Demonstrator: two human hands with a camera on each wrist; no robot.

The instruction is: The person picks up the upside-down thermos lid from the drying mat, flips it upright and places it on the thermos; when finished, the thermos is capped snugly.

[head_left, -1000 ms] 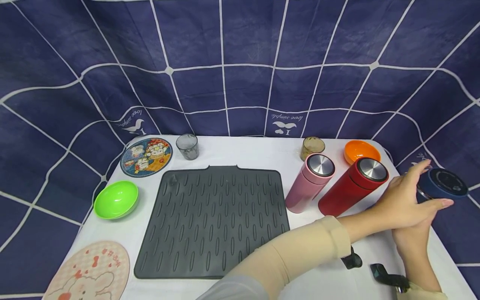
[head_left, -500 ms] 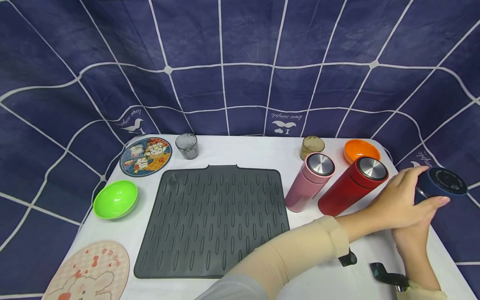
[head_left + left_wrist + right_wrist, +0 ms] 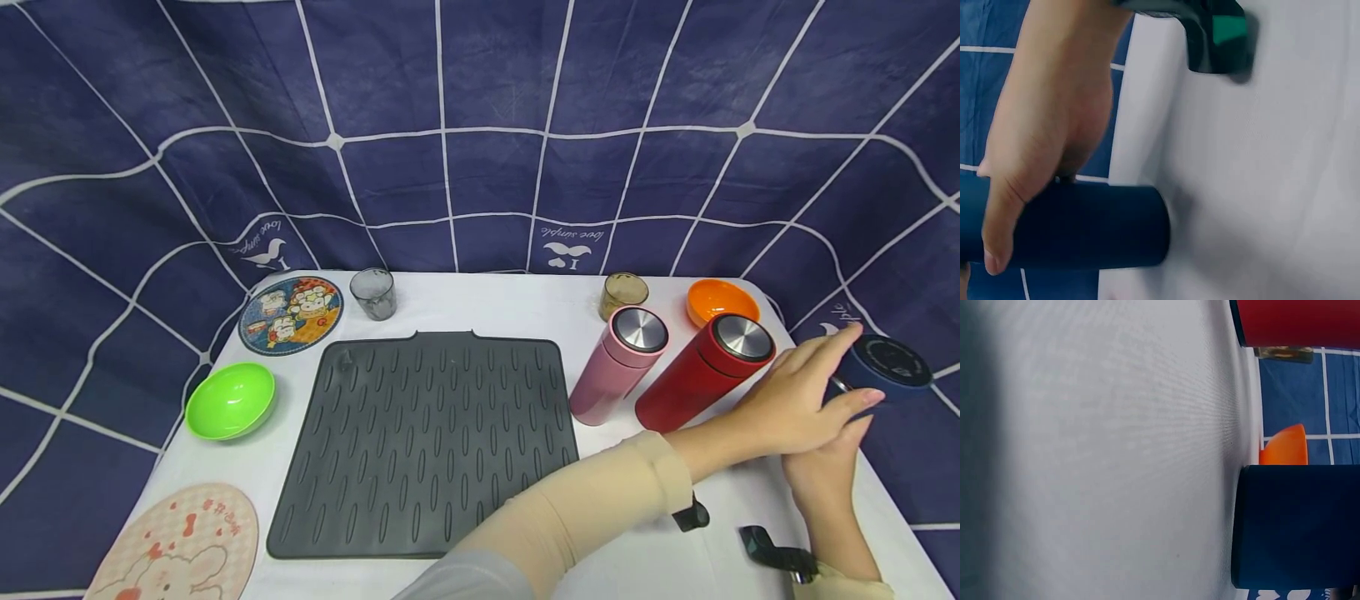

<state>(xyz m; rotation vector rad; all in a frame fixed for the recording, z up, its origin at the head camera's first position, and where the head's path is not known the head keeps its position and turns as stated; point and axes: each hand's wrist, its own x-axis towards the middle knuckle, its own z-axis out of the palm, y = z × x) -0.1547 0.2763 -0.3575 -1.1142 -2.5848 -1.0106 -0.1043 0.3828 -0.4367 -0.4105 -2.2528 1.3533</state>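
Note:
At the far right of the head view stands a dark blue thermos bottle (image 3: 896, 367) with a round black-topped lid and a silver ring below it. My left hand (image 3: 795, 400) is at its lid, fingers and thumb stretched out and spread on the near side. Lower down, my right hand (image 3: 825, 475), partly hidden behind the left, grips the bottle's body. The left wrist view shows this right hand (image 3: 1054, 125) with its thumb laid across the blue bottle (image 3: 1097, 228). The bottle's base meets the white cloth in both wrist views.
Close left of the hands stand a red thermos (image 3: 705, 375) and a pink thermos (image 3: 618, 367). Behind them are an orange bowl (image 3: 720, 302) and an amber glass (image 3: 622, 296). A grey ridged mat (image 3: 442, 442) fills the middle. A green bowl (image 3: 231, 400) is at left.
My left hand's fingers closed in at the lid half a second ago and have now spread, the hand shifting slightly left. The right hand has stayed put on the bottle.

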